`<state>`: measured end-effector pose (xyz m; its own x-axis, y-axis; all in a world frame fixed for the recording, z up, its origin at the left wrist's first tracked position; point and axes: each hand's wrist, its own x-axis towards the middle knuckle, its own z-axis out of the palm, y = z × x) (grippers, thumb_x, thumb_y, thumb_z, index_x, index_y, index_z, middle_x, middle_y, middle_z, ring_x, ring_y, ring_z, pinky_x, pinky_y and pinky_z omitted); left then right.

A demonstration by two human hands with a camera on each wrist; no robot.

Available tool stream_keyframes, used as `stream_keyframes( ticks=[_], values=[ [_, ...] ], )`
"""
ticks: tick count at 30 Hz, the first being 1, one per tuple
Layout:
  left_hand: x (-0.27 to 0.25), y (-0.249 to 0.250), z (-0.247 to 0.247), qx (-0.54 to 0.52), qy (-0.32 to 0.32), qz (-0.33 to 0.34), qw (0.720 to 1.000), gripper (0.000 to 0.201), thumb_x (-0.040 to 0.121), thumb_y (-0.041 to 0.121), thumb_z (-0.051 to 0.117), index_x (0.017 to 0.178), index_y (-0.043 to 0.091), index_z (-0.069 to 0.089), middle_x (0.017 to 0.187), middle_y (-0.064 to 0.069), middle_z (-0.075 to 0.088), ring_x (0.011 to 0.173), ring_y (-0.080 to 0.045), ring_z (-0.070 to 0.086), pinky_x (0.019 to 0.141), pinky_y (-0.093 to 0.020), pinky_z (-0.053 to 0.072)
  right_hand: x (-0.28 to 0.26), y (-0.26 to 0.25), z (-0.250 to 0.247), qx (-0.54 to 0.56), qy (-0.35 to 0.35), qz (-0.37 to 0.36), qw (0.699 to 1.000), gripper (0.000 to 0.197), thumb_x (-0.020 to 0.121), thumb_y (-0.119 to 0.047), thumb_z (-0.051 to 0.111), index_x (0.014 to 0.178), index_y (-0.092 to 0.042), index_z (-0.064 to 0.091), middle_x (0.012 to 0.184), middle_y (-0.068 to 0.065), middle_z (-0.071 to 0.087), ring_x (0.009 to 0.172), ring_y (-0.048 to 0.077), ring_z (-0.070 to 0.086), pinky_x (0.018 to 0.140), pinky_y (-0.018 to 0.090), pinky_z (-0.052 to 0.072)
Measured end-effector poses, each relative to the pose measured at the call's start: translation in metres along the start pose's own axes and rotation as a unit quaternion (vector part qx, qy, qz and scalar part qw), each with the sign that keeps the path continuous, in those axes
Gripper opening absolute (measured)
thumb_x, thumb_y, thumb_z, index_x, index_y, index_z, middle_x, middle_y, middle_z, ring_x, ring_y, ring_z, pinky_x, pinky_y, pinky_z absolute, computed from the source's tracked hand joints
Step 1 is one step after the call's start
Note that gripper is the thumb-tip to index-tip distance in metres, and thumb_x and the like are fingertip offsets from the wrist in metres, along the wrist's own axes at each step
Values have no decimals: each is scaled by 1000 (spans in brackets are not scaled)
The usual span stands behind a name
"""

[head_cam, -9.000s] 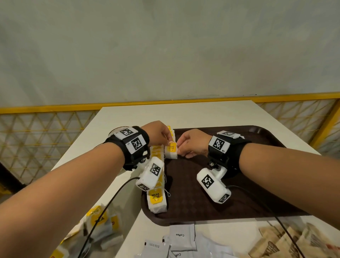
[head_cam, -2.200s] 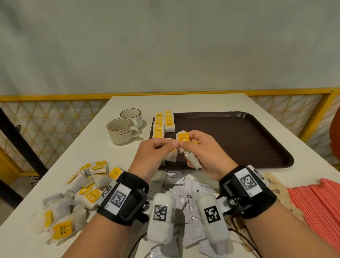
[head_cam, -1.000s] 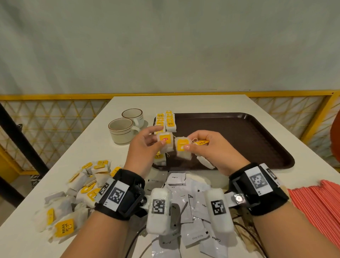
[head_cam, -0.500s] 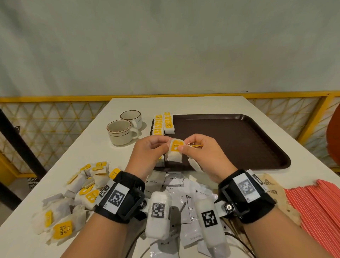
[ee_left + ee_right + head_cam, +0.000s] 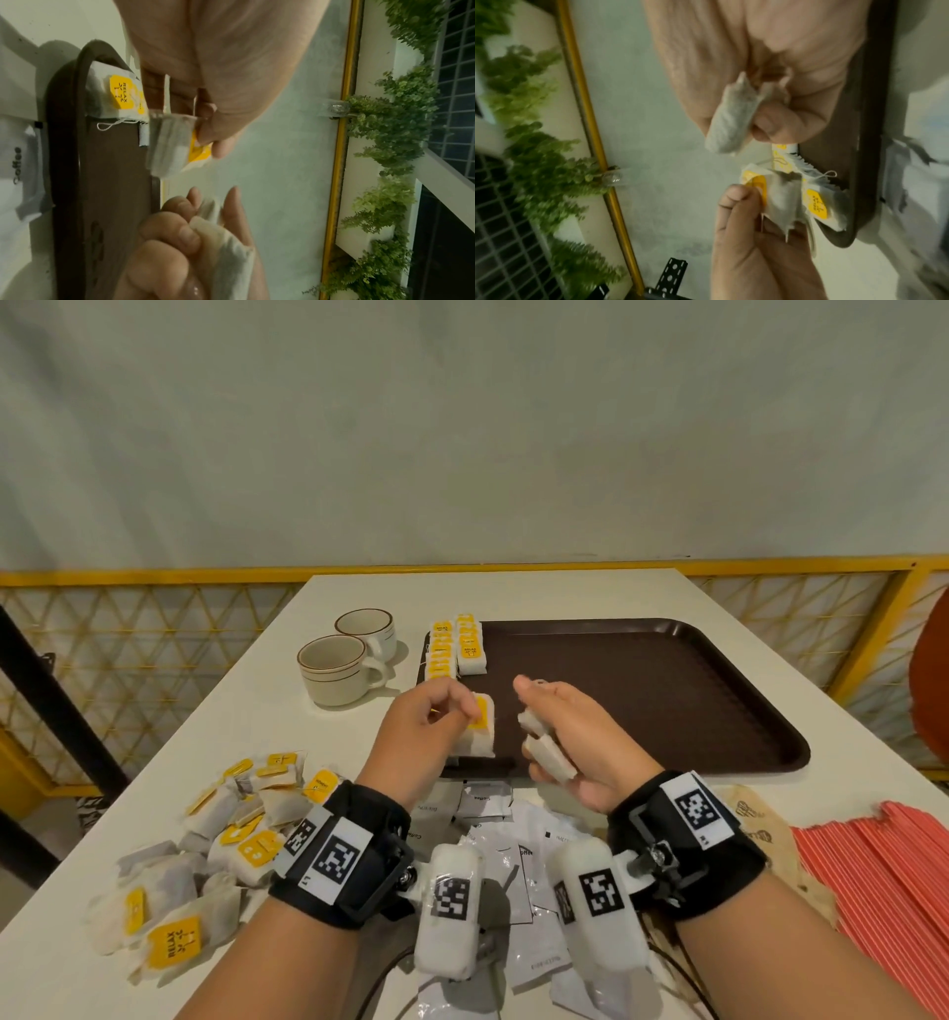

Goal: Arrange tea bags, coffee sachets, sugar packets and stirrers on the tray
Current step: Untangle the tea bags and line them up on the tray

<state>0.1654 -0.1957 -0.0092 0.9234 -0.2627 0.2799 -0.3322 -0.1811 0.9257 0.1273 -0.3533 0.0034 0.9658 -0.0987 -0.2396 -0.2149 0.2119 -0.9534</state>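
Two hands are raised over the tray's (image 5: 667, 711) near left corner, each gripping tea bags. A yellow-tagged bag (image 5: 480, 729) is pinched at its top between the thumb and fingers of the left hand (image 5: 426, 737) and hangs below them. Plain bags (image 5: 547, 752) are clamped in the curled fingers of the right hand (image 5: 575, 742), protruding leftward. Rows of bags (image 5: 457, 647) line the tray's far left corner.

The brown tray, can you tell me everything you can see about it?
The brown tray is dark, rectangular, with rounded corners, a raised rim and a finely textured floor; it looks like plastic. It lies flat on the white table. Two rows of tea bags line its left edge. The rest is bare. Both hands hover above its near-left corner.
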Motion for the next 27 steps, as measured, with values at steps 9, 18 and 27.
stream_keyframes(
  ticks=[9,18,27],
  values=[
    [-6,5,8,49,-69,-70,994,28,87,9,55,73,24,74,92,6,73,71,0,57,62,-18,38,4,-2,-3,194,-14,109,975,38,95,-47,48,102,-10,51,79,9,43,56,17,43,43,22,42],
    [-6,5,5,48,-58,-56,996,19,88,11,61,80,21,75,83,5,72,64,4,57,62,-13,41,-1,-2,1,142,-66,52,986,24,95,1,39,114,3,54,85,21,60,65,22,60,55,29,57],
    [0,-4,-2,22,-20,-37,999,21,87,9,64,81,26,75,88,-1,72,89,-21,63,87,-36,50,-8,-5,-2,-3,-55,-40,998,4,91,-7,61,94,-9,61,102,16,69,87,22,69,66,32,60]
  ],
)
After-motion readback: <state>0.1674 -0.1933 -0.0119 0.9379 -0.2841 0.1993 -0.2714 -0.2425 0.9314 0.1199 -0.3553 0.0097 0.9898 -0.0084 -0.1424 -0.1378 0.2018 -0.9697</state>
